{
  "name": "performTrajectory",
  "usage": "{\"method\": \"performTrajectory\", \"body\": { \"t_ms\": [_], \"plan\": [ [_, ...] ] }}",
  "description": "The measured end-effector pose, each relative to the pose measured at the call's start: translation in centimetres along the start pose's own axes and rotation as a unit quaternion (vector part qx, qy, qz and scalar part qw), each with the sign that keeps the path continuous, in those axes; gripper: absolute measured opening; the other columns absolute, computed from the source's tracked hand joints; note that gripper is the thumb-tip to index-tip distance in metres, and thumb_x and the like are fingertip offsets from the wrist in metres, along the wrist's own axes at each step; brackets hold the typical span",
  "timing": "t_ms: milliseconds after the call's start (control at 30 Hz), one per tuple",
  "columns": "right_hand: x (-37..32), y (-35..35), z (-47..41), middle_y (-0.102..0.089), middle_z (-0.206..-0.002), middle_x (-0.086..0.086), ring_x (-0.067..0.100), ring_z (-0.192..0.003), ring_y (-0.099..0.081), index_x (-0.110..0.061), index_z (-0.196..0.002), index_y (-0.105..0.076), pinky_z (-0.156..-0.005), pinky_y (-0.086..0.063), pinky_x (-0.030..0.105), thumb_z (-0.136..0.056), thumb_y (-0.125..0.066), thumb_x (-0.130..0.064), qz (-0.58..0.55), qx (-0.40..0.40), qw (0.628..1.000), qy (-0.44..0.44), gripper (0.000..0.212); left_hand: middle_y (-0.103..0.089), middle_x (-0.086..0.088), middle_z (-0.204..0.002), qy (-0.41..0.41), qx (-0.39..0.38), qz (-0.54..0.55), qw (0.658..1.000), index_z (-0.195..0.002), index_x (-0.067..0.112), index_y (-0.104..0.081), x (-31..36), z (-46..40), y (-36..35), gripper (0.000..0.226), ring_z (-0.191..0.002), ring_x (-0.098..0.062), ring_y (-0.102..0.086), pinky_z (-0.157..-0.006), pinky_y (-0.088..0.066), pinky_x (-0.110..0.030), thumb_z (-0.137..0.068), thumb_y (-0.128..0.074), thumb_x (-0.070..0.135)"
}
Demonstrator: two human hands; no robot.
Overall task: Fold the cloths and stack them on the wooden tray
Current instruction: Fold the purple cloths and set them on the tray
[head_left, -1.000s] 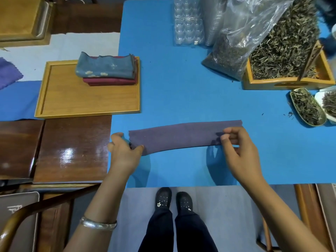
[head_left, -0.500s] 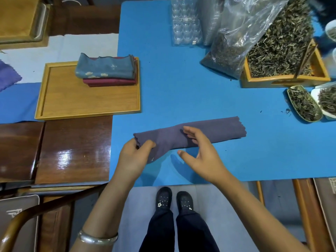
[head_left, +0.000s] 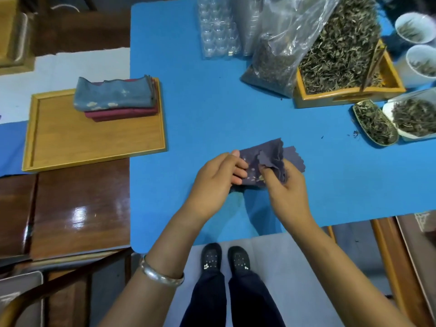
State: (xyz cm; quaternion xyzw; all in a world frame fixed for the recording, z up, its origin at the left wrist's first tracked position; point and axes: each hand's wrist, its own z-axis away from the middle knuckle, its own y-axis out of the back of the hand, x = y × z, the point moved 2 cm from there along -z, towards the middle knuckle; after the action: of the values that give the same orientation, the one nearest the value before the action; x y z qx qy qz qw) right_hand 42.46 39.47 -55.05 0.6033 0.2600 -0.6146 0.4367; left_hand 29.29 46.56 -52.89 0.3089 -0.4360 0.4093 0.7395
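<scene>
A purple cloth [head_left: 271,156] is bunched and partly folded over itself, held just above the blue table [head_left: 203,119]. My left hand [head_left: 217,178] grips its left end with fingers tucked under the fabric. My right hand [head_left: 285,187] pinches the doubled-over right part from below. The wooden tray [head_left: 70,142] lies to the left, half on the blue table. On its far right corner a folded blue-grey cloth [head_left: 113,95] rests on a folded red cloth [head_left: 122,113].
A clear bag of dried leaves [head_left: 278,60] and a wooden box of leaves [head_left: 342,67] stand at the back right. Small dishes of leaves [head_left: 375,123] and white cups [head_left: 415,27] sit at the right edge. Clear plastic containers [head_left: 219,31] stand at the back. A dark wooden table [head_left: 77,208] adjoins on the left.
The long purple strip lay flat on the table; my hands have come together, bringing its left end over toward the right and lifting it into a shorter, bunched fold.
</scene>
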Motion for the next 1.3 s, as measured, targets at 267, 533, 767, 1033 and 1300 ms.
{"method": "performTrajectory", "body": {
  "t_ms": [267, 533, 767, 1033, 1300],
  "plan": [
    [3.1, 5.3, -2.6, -0.055, -0.070, 0.002, 0.020, -0.072, -0.052, -0.007, -0.074, -0.056, -0.059, -0.036, 0.030, -0.090, -0.060, -0.027, 0.174, 0.128, 0.976, -0.036, 0.026, -0.060, 0.000, -0.102, 0.052, 0.170, -0.179, 0.968, -0.106, 0.019, -0.051, -3.0, -1.3, -0.2, 0.041, -0.089, -0.018, -0.060, -0.078, -0.048, -0.032, -0.080, -0.065, 0.048],
    [3.9, 6.1, -4.0, -0.056, -0.078, 0.008, 0.022, -0.075, -0.048, -0.015, -0.077, -0.049, -0.057, -0.028, 0.026, -0.089, -0.062, -0.031, 0.269, 0.073, 0.960, 0.001, 0.024, -0.057, 0.006, -0.082, 0.075, 0.134, -0.158, 0.975, -0.101, 0.012, -0.044, -2.4, -2.1, -4.0, 0.054, -0.074, -0.015, -0.055, -0.052, -0.035, -0.018, -0.075, -0.069, 0.053],
    [3.6, 6.5, -4.0, -0.053, -0.075, 0.013, 0.027, -0.070, -0.048, -0.005, -0.078, -0.049, -0.056, -0.035, 0.031, -0.092, -0.058, -0.034, 0.264, 0.018, 0.964, -0.026, 0.034, -0.069, -0.008, -0.107, 0.062, 0.040, -0.037, 0.997, -0.107, 0.004, -0.062, -2.3, -2.8, -4.0, 0.019, -0.100, -0.026, -0.065, -0.090, -0.052, -0.039, -0.090, -0.059, 0.011],
    [1.1, 5.8, -0.8, -0.067, -0.083, 0.002, 0.018, -0.081, -0.062, -0.014, -0.083, -0.057, -0.076, -0.056, 0.029, -0.085, -0.063, -0.034, -0.179, -0.106, 0.951, -0.230, 0.021, -0.071, -0.006, -0.098, 0.092, -0.093, 0.317, 0.939, -0.105, 0.007, -0.063, -0.6, 0.3, -1.5, 0.031, -0.089, -0.017, -0.065, -0.077, -0.056, -0.029, -0.089, -0.038, -0.005],
    [-4.7, 3.3, 0.4, -0.073, -0.101, 0.014, 0.021, -0.088, -0.071, -0.010, -0.099, -0.075, -0.074, -0.057, 0.030, -0.074, -0.071, -0.019, -0.296, -0.222, 0.883, -0.289, 0.027, -0.069, -0.005, -0.089, 0.076, -0.074, 0.263, 0.959, -0.100, 0.009, -0.063, 4.1, 3.1, 4.0, 0.032, -0.075, -0.013, -0.066, -0.053, -0.054, -0.027, -0.078, -0.043, -0.002]
  ]
}}
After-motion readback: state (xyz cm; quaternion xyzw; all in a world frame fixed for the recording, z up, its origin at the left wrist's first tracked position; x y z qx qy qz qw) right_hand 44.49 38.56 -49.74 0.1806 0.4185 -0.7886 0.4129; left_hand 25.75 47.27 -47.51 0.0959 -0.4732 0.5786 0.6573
